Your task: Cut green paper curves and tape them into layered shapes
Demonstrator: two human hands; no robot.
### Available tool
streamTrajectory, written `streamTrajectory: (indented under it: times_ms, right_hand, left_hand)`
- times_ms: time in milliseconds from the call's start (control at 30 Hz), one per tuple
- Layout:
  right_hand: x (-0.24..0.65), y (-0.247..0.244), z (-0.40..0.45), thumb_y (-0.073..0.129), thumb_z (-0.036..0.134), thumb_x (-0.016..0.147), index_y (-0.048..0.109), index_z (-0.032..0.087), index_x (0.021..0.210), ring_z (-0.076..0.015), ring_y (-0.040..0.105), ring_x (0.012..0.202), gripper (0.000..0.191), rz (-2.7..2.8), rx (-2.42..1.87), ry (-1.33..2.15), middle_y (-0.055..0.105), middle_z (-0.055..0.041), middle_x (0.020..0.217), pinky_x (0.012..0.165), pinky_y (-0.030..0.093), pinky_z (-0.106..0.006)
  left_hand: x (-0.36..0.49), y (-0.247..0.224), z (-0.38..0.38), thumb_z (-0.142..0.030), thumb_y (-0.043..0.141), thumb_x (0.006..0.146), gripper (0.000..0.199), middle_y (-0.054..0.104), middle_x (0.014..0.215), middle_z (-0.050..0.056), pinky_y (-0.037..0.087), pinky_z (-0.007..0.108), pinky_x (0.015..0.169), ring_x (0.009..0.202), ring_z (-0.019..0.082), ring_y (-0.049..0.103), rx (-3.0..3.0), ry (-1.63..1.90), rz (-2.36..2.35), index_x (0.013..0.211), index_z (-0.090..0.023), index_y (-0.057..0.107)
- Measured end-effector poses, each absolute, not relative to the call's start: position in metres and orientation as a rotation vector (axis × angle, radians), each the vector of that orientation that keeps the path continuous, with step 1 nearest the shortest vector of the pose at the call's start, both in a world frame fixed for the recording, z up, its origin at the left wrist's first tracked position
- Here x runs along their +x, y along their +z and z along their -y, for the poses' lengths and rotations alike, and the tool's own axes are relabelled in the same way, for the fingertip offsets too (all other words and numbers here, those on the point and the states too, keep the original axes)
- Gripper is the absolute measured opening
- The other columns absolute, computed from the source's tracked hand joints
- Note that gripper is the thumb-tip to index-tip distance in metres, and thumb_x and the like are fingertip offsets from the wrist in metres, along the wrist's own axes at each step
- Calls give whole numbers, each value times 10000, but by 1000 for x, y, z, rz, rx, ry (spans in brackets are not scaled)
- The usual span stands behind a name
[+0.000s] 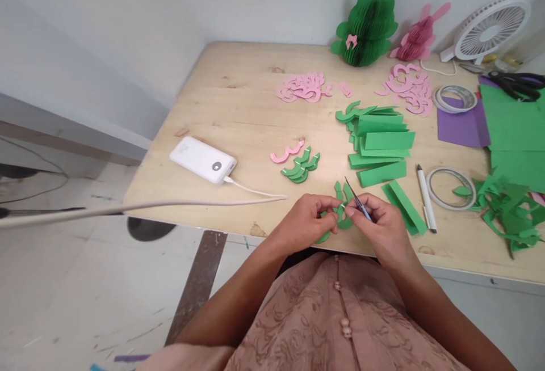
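Note:
At the front edge of the table, my left hand (309,220) is closed, pinching a curved green paper cutout (339,192) between thumb and fingers. My right hand (381,229) grips a slim pointed tool (361,207) with a dark tip and bluish body; its exact kind is unclear. The right fingertips meet the cutout at a small white strip. More green paper shows partly under the hands. Just beyond lie several curved green cutouts (301,167) with white strips and a pink curved cutout (287,152).
Folded green strips (385,141) lie ahead of my right hand. Rightward are a white pen (426,198), a tape roll (431,189) and green scraps (511,212). A power bank (202,159) with a cable lies left. Behind stand a green paper rabbit (370,25) and a fan (489,30).

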State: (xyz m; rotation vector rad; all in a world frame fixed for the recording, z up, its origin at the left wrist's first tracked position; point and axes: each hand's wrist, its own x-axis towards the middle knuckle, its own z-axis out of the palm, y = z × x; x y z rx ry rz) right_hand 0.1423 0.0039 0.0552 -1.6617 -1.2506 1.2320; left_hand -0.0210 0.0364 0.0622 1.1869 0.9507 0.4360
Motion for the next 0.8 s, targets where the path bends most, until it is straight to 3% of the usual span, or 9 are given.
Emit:
streamTrajectory:
  times_ms: [800]
  right_hand:
    - [143,56,-4,625,350,737,594,188,670,-111,435,527,178,1240,-1680,1226,507,28,565,484,341,-227]
  left_hand:
    - [-21,62,-37,-174,513,767,300,553,594,-15,280,167,451,488,61,380,1221,414,-953,986,-127,712]
